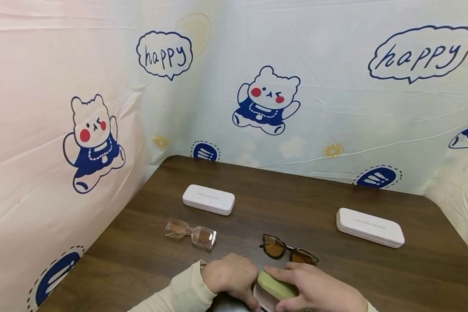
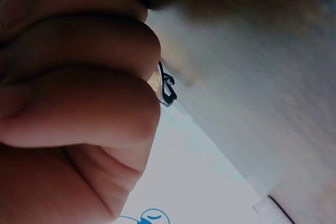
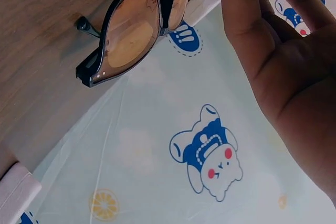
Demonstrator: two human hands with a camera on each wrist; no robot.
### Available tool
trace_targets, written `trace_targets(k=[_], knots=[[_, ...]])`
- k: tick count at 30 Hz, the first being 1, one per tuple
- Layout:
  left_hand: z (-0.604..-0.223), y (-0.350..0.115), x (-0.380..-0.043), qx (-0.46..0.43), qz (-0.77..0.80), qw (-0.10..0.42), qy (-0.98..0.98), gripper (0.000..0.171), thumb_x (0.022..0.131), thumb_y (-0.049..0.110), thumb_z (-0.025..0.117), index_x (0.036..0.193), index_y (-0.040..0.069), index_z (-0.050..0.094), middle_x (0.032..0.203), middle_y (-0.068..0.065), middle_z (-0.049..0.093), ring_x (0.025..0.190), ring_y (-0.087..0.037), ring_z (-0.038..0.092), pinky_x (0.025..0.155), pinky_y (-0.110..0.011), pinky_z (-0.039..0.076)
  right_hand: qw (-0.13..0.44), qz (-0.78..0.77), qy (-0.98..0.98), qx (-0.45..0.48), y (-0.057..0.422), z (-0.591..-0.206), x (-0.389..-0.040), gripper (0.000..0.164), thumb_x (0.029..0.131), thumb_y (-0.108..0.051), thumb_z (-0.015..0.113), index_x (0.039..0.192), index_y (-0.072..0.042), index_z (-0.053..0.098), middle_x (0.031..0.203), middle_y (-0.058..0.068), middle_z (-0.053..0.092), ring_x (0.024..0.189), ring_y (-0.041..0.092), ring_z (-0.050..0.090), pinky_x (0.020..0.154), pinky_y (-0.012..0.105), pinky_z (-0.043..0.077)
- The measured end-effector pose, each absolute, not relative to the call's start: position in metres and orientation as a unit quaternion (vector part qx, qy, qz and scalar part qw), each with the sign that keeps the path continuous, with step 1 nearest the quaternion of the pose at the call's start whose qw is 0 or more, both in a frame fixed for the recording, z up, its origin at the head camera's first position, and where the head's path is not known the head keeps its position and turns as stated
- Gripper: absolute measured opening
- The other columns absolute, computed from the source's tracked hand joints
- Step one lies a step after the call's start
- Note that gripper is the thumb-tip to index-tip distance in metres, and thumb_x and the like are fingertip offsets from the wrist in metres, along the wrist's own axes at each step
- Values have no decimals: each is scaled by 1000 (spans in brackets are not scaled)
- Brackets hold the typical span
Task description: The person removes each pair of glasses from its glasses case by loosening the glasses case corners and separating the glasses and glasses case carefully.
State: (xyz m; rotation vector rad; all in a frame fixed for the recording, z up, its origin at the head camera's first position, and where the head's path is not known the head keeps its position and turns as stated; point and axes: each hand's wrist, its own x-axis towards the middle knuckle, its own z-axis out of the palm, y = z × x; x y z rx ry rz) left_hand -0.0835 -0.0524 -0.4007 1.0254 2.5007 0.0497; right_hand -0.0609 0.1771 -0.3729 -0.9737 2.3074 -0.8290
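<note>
At the bottom of the head view, both hands are on a glasses case with a green side (image 1: 274,286) and a pale pinkish part below it. The right hand (image 1: 321,288) grips it from the right, thumb and fingers bent round the green part. Along its left edge, the left hand (image 1: 234,275) holds it with curled fingers. The left wrist view shows those fingers (image 2: 105,98) folded, but the case is hidden there. Just beyond the right hand lie black-framed sunglasses (image 1: 274,248) with brown lenses, partly covered by that hand; they also show in the right wrist view.
Clear-framed glasses (image 1: 203,237) with pinkish lenses lie left on the dark wooden table (image 1: 265,195). One white glasses case (image 1: 208,199) sits behind them; another white case (image 1: 370,227) is at the right. A printed cloth (image 1: 203,108) surrounds the table's back and sides.
</note>
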Motion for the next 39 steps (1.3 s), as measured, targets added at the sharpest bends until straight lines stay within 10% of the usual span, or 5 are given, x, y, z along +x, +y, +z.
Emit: trace_targets(k=[28, 39], knots=[[-401, -56, -85, 375, 34, 230, 897, 42, 74, 60, 81, 67, 25, 60, 65, 13, 52, 59, -5, 50, 52, -28, 42, 157, -147, 894, -393, 157, -394, -49, 70, 89, -59, 68, 149, -27, 51, 84, -10, 41, 63, 3, 36, 54, 24, 37], [-401, -54, -81, 355, 14, 216, 909, 50, 73, 62, 81, 56, 22, 56, 56, 10, 51, 51, -8, 47, 47, -30, 40, 224, -214, 889, -337, 174, -372, -57, 65, 87, -43, 77, 145, -24, 55, 99, -12, 49, 77, 4, 46, 65, 26, 43]])
